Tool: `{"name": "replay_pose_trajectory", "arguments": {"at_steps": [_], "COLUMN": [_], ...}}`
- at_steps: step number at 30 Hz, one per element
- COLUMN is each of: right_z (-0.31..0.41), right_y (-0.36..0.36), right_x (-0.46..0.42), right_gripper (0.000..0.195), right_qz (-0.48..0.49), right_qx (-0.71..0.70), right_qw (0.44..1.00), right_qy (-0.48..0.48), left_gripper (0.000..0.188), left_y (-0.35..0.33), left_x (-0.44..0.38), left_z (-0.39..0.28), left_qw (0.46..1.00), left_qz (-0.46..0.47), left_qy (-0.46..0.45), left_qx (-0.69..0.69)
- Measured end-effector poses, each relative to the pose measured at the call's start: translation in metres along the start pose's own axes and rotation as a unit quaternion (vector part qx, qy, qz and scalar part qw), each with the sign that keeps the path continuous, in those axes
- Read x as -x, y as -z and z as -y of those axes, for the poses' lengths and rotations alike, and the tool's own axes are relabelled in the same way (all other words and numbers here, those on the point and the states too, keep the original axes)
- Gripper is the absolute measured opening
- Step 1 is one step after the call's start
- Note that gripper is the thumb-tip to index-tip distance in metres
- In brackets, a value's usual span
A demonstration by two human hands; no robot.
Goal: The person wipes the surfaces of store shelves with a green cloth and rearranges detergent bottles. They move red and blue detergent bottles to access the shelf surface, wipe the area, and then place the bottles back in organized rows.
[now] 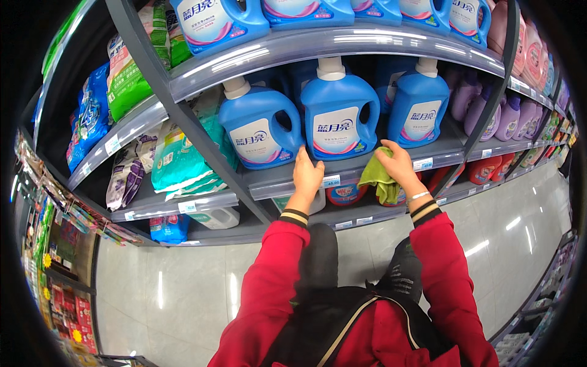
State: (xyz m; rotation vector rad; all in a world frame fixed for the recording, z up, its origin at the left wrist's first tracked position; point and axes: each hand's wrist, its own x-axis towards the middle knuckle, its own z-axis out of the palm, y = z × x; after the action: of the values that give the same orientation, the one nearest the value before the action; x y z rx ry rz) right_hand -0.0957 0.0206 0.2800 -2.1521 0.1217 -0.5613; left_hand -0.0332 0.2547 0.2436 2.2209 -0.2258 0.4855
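Observation:
My right hand grips a crumpled green cloth, which hangs over the front edge of the shelf. My left hand is raised at the gap between two blue laundry detergent jugs, thumb apart from the fingers and nothing in its grasp. Its fingertips are by the lower corner of the left jug; whether they touch it I cannot tell. The middle jug stands upright between my hands, white cap up and handle to the right. Another blue jug stands behind and right of my right hand.
More blue jugs line the shelf above. Green packs lie on the left, beyond a grey shelf upright. Purple bottles stand at right. Price tags run along the shelf lip, with red-labelled containers below.

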Motion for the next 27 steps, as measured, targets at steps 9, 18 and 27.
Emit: {"name": "replay_pose_trajectory", "arguments": {"at_steps": [9, 18, 27], "right_z": [0.012, 0.003, 0.001], "right_y": [-0.037, -0.047, -0.032], "right_x": [-0.027, -0.033, -0.014], "right_gripper": [0.063, 0.063, 0.050], "right_qz": [0.023, 0.020, -0.036], "right_qx": [0.194, 0.200, 0.122], "right_qw": [0.978, 0.979, 0.986], "right_qy": [0.078, 0.043, 0.105], "left_gripper": [0.073, 0.076, 0.056], "left_y": [-0.005, -0.004, -0.018], "left_x": [-0.008, -0.010, -0.011], "left_z": [0.007, -0.009, 0.007], "left_qw": [0.996, 0.990, 0.997], "left_qz": [0.086, 0.118, -0.038], "left_qy": [0.006, 0.031, -0.017], "left_qx": [-0.029, -0.073, 0.058]}}
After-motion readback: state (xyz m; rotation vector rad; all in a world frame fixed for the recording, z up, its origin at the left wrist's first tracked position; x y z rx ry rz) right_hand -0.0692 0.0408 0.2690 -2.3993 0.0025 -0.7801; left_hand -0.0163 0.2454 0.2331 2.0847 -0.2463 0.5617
